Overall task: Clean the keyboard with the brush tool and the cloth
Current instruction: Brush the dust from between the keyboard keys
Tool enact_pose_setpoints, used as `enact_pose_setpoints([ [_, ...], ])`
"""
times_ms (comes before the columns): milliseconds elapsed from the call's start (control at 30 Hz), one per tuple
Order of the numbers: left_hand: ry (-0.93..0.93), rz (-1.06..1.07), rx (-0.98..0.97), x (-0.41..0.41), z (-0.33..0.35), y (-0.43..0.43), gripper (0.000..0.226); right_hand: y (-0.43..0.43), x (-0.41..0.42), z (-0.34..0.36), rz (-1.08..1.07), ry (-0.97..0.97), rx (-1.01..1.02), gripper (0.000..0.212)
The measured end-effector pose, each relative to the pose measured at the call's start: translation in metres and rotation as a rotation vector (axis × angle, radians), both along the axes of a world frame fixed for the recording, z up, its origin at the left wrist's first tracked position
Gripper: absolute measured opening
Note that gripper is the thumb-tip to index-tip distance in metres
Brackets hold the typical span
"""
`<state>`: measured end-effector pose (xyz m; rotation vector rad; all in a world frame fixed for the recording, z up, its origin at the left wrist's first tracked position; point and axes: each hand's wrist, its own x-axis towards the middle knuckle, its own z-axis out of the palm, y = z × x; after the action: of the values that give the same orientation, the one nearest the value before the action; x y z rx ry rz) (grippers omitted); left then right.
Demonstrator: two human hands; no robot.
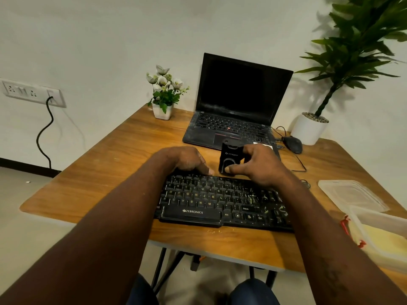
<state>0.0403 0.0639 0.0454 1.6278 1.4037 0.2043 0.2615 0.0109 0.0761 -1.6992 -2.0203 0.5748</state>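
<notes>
Keyboard (220, 203) lies along the table (99, 172) front edge, table stretching well to its left. Left hand (187, 159) presses bent fingers on the far key row. Right hand (259, 164) pinches black brush tool (229, 157) upright just beyond. Laptop (237, 111) near behind, plastic box (374, 225) at right edge.

Black brush tool (230, 159) stands, seemingly upright, behind flat black keyboard (220, 201).
</notes>
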Motion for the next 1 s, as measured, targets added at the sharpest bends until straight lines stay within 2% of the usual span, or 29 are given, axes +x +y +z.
enact_pose_setpoints([
  [200,0.004,0.016,0.011,0.002,0.000,-0.003,0.020,-0.004,0.023,-0.002,-0.014,0.064,-0.084,0.048],
  [400,0.028,0.016,0.005,0.003,0.003,-0.003,0.019,-0.005,0.051,0.005,-0.066,-0.122,-0.003,0.054],
  [500,0.039,0.018,-0.001,0.005,0.002,-0.002,0.026,-0.006,0.030,0.002,-0.037,-0.072,0.090,0.058],
  [600,0.046,0.043,0.036,0.006,0.000,-0.001,0.033,-0.010,0.011,-0.002,0.020,-0.139,0.114,0.057],
  [767,0.052,0.048,0.062,0.006,-0.001,0.001,0.035,-0.019,0.027,0.006,0.147,-0.107,-0.012,0.044],
  [900,0.044,0.044,0.038,0.007,0.001,-0.001,0.038,-0.015,0.023,0.003,0.048,-0.072,0.093,0.050],
  [1000,0.033,0.039,0.032,0.006,0.000,-0.001,0.033,-0.017,0.022,0.002,0.132,-0.109,0.012,0.045],
])
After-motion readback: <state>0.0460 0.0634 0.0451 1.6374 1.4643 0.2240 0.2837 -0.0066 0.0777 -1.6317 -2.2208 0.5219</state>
